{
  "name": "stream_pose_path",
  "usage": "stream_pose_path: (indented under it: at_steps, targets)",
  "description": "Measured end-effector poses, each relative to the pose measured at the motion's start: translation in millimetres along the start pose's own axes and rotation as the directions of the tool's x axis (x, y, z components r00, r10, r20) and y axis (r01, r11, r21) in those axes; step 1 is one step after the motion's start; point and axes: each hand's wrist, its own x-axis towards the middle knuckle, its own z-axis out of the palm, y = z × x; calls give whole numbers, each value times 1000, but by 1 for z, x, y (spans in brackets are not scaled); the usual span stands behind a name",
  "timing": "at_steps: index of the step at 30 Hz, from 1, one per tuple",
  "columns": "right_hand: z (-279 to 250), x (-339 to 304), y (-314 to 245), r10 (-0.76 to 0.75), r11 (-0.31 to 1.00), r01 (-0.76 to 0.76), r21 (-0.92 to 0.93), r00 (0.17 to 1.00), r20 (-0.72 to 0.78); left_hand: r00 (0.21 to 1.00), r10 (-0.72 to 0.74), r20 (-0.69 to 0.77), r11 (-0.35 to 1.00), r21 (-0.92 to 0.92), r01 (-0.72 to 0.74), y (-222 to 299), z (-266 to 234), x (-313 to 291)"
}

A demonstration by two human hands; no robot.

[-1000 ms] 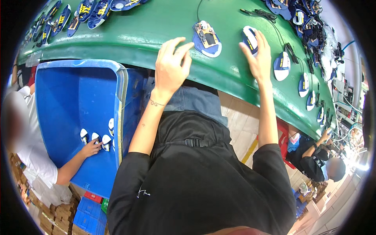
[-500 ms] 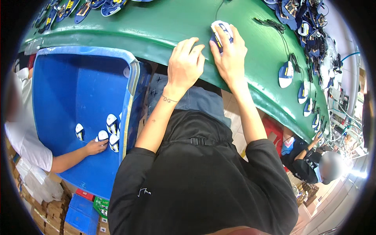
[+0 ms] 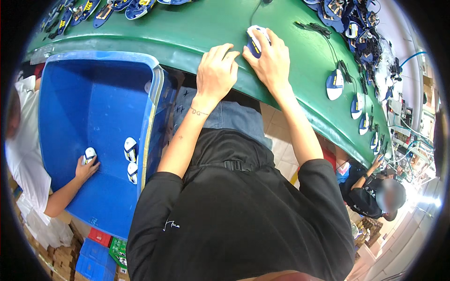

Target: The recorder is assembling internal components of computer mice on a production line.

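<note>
A white and dark blue computer mouse with yellow marks lies on the green table, its dark cable running up to the far edge of the picture. Over it rests my right hand, thumb on its left side and fingers across its top and right. To the left of the mouse, my left hand hovers by the table's near edge, holding nothing, its fingers loosely bent and apart. Further right on the table lies another mouse, white and blue, with its black cable bundled beside it.
A blue tub stands at my left with several mice in it; a co-worker's hand touches one. The green table carries blue mouse parts at far left, a pile at far right, and several mice along its right side.
The mouse and my right hand have shifted slightly left in view, along with the table. The co-worker's hand has moved left inside the tub, from one group of mice to a single mouse.
</note>
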Motion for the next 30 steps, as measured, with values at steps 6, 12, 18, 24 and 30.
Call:
stream_pose_path:
  at_steps: [6, 12, 18, 24, 30]
  targets:
    - [11, 0, 10, -46, 991, 51, 125, 998, -49, 1000, 9, 16, 1000, 23, -9, -1, 3, 0]
    - [-26, -11, 61, 197, 980, -195, 29, 972, -124, 1000, -4, 26, 1000, 6, 4, -7, -5, -1]
    - [-48, -45, 151, 353, 909, -378, -174, 922, -158, 999, 37, 29, 999, 1, -37, -3, -1, -1]
    - [-61, -51, 157, 496, 869, -496, -7, 868, 10, 998, 33, 49, 999, -3, -33, -5, -4, 0]
    - [-46, -56, 136, 485, 829, -492, -266, 869, -96, 998, 37, 60, 999, 20, -38, -4, -2, 1]
